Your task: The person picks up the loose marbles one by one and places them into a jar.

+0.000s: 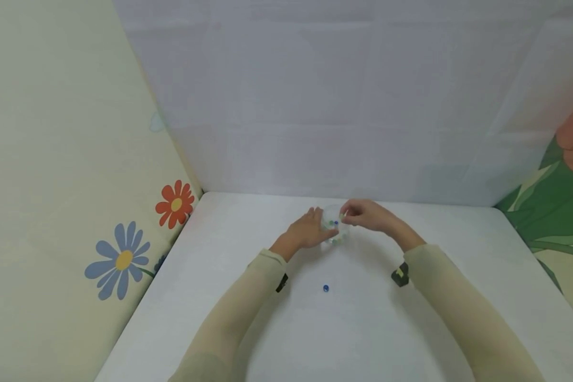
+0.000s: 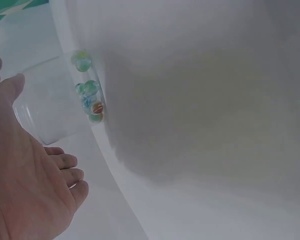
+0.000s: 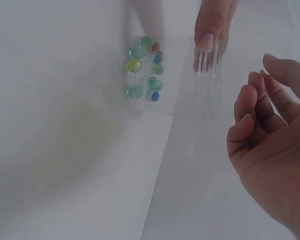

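A clear plastic cup (image 3: 185, 100) stands near the back of the white table, with several green, yellow, blue and orange glass marbles (image 3: 135, 65) around its bottom. My left hand (image 1: 307, 229) holds the cup at its left side, thumb across the near wall by the rim and fingers along the far side. Beside the rim on the right, my right hand (image 1: 366, 215) pinches a small pale-green marble (image 1: 342, 217), mostly hidden by the fingertips. One blue marble (image 1: 326, 288) lies on the table in front of the cup, between the forearms.
The white table (image 1: 344, 339) meets a white cloth backdrop (image 1: 315, 106) just behind the cup. Flower-patterned panels (image 1: 52, 159) stand along the left and right sides. Dark wrist mounts (image 1: 400, 275) hang under the sleeves.
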### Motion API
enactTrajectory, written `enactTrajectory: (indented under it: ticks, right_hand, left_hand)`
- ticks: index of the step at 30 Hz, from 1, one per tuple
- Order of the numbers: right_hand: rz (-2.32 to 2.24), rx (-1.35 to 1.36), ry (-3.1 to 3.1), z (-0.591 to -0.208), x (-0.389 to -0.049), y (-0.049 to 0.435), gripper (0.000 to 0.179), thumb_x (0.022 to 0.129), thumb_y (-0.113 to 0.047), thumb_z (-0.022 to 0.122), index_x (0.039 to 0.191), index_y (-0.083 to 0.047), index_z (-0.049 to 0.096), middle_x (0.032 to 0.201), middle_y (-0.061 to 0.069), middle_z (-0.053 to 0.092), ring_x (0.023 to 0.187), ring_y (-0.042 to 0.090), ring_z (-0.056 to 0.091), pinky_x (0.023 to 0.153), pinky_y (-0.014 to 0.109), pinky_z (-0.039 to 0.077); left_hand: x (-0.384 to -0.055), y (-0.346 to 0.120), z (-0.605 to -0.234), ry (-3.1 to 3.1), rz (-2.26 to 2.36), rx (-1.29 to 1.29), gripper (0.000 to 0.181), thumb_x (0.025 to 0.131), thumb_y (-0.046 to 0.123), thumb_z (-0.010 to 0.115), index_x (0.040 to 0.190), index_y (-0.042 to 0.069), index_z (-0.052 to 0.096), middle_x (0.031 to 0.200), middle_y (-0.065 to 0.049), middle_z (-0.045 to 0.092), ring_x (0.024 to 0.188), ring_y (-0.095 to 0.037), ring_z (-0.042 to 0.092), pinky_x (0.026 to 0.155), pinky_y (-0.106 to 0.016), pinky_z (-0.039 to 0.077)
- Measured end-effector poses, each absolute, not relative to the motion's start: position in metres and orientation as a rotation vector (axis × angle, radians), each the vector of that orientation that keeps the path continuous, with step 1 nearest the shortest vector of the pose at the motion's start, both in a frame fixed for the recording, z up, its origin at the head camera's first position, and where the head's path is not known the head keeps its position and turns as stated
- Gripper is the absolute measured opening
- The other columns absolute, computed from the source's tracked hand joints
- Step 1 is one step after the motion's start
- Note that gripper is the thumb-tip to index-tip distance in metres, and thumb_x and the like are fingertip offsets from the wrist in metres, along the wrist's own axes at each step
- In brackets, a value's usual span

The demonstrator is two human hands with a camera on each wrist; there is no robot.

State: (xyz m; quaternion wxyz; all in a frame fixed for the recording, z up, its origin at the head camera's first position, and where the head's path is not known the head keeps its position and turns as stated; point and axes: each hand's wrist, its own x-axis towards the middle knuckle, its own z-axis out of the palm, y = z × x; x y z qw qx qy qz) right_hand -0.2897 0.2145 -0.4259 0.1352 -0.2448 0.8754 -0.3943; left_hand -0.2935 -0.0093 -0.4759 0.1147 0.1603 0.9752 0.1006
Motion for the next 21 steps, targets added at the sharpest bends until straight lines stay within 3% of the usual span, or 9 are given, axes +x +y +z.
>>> enactTrajectory:
  ticks: [4, 9, 17, 21]
  right_hand:
    - [-1.164, -0.65, 2.52, -0.426, -0.292, 0.215, 0.023, 0.102, -0.022, 0.062, 0.118, -0.006, 0.063, 0.111, 0.022, 0.068, 0.101, 0.035, 0.064, 0.09, 0.05, 0.054]
    - [-1.136, -0.62, 2.551, -0.425, -0.297, 0.212, 0.024, 0.101, -0.023, 0.063, 0.118, -0.007, 0.064, 0.109, 0.021, 0.069, 0.094, 0.026, 0.064, 0.085, 0.042, 0.055]
    - [-1.144, -0.598, 2.548, -0.426, -0.303, 0.208, 0.024, 0.101, -0.022, 0.063, 0.119, -0.006, 0.063, 0.108, 0.024, 0.068, 0.098, 0.037, 0.064, 0.087, 0.049, 0.055]
    - [-1.134, -0.6, 2.556, -0.429, -0.304, 0.208, 0.023, 0.1, -0.021, 0.063, 0.118, -0.006, 0.064, 0.108, 0.024, 0.068, 0.095, 0.034, 0.064, 0.082, 0.042, 0.054]
  left_hand:
    - [-0.295, -0.01, -0.477, 2.856, 0.277, 0.474, 0.101, 0.096, 0.077, 0.034, 0.163, 0.007, 0.008, 0.17, -0.014, 0.009, 0.156, -0.029, 0.013, 0.126, -0.044, 0.021]
    - [-0.296, -0.011, -0.476, 2.854, 0.265, 0.486, 0.103, 0.095, 0.079, 0.033, 0.163, 0.007, 0.007, 0.17, -0.015, 0.007, 0.156, -0.03, 0.013, 0.125, -0.044, 0.021]
    - [-0.294, -0.012, -0.473, 2.859, 0.26, 0.502, 0.101, 0.095, 0.078, 0.033, 0.163, 0.007, 0.008, 0.17, -0.014, 0.008, 0.156, -0.029, 0.012, 0.126, -0.043, 0.02]
    - [-0.293, -0.012, -0.473, 2.858, 0.272, 0.504, 0.1, 0.096, 0.077, 0.034, 0.163, 0.007, 0.008, 0.17, -0.012, 0.009, 0.157, -0.026, 0.01, 0.126, -0.042, 0.018]
